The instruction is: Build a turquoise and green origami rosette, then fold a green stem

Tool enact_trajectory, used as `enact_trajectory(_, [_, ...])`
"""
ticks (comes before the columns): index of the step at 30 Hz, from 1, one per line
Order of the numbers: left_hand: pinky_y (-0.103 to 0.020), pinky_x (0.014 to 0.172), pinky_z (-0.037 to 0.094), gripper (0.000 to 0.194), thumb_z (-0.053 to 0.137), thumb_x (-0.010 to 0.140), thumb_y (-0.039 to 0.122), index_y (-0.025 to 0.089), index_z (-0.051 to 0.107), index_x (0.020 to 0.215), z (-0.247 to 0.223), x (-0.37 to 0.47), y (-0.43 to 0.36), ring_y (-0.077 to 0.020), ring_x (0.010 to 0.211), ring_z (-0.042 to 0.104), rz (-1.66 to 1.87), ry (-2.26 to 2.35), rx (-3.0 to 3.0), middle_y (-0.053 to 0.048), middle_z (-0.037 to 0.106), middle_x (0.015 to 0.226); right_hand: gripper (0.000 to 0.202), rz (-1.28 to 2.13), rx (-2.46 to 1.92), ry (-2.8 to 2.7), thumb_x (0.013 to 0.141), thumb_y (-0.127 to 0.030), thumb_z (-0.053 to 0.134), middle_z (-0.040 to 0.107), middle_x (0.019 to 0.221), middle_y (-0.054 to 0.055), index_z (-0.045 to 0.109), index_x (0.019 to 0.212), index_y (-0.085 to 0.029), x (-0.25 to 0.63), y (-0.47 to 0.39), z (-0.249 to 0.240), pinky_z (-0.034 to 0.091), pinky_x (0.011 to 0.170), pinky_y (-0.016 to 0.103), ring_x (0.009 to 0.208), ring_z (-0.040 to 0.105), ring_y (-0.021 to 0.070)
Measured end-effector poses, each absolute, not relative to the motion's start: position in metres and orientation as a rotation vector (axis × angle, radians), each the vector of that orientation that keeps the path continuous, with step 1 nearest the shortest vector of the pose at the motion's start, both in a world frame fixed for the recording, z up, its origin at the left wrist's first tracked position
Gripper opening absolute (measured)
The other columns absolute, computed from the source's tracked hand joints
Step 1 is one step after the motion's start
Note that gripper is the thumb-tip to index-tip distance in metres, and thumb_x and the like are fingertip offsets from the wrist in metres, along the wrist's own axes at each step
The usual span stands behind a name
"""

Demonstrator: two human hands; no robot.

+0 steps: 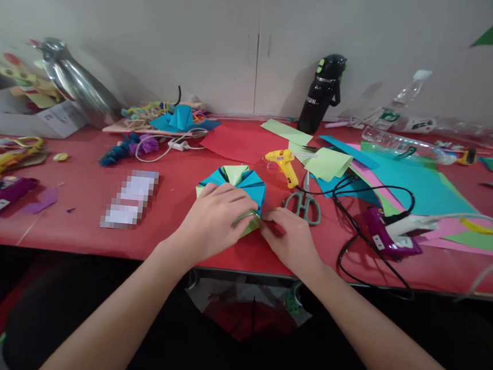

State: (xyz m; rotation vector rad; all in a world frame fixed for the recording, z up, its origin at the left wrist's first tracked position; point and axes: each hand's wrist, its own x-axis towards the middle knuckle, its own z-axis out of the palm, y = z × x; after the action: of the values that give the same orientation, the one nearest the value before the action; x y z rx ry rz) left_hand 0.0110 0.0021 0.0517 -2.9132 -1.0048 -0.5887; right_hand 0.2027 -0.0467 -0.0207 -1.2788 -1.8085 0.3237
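Note:
A folded paper piece (251, 186) in blue and light green panels lies on the red table in front of me. My left hand (216, 221) rests over its near left part, fingers curled on the panels and thumb at a light green edge. My right hand (290, 239) is at its near right corner, thumb and fingertips pinched together at the paper's edge. Just behind the piece lies a yellow glue gun (286, 166). Green-handled scissors (304, 204) lie to the right, close to my right hand.
Left on the red table (173, 236) lies a blurred phone-like object (131, 199). Coloured sheets (419, 186), black cable and a purple power strip (391, 235) spread on the right. A black bottle (318, 96) and a metal flask (80, 84) stand at the back.

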Motion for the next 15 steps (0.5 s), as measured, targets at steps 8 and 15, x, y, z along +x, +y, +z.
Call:
enact_trajectory(8, [-0.038,0.091,0.044,0.016,0.059,0.098,0.031,0.023,0.072,0.095,0.033,0.007,0.001,-0.0211,0.101,0.065,-0.811,-1.063,-2.934,-0.002,0.075,0.101,0.009,0.535,-1.208,-1.953,0.090,-0.020,0.064,0.074,0.085,0.003,0.071,0.086,-0.021,0.213,-0.037,-0.006,0.053,0.072,0.029,0.077,0.068,0.0179])
enact_trajectory(15, [-0.040,0.097,0.047,0.013,0.061,0.096,0.028,0.021,0.072,0.097,0.028,0.003,0.004,-0.0224,0.103,0.066,-0.904,-1.019,-3.000,-0.004,0.076,0.103,0.039,0.074,-1.687,-1.537,0.080,-0.044,0.071,0.071,0.103,0.015,0.068,0.105,-0.014,0.277,0.035,0.003,0.053,0.081,0.041,0.091,0.066,0.0276])
